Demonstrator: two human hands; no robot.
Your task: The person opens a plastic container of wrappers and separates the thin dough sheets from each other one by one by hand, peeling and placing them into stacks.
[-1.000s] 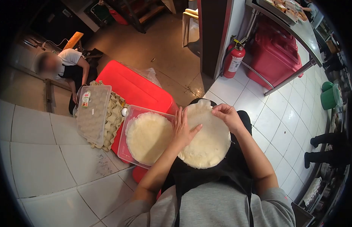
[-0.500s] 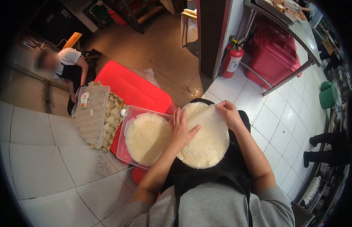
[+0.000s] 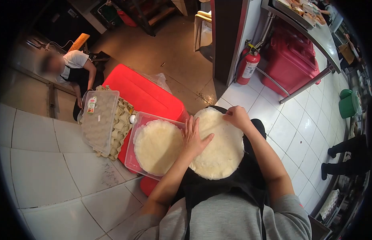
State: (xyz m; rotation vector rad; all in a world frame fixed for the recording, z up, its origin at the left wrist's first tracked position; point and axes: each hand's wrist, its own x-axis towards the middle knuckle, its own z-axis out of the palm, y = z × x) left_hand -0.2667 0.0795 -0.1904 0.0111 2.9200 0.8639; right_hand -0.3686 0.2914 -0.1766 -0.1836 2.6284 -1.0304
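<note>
A stack of thin, round, pale dough wrappers (image 3: 218,156) rests on my lap, over the black apron. My left hand (image 3: 194,140) lies on its left edge, fingers spread and holding nothing. At the upper right of the stack my right hand (image 3: 237,119) is closed in a pinch on the top wrapper; the exact grip at the fingertips is partly hidden. To the left, a second pile of wrappers (image 3: 158,148) sits in a clear plastic container (image 3: 132,162), close beside my left wrist.
A red lidded box (image 3: 146,94) supports the container. Egg trays (image 3: 121,124) and a clear plastic lid (image 3: 100,118) stand left. A co-worker (image 3: 80,70) sits beyond. A fire extinguisher (image 3: 248,66) and red bin (image 3: 292,66) are at right, under a steel table (image 3: 328,52).
My right hand has moved left and slightly in over the stack, and the raised wrapper edge now looks lower. My left hand stays on the stack. The view has shifted slightly.
</note>
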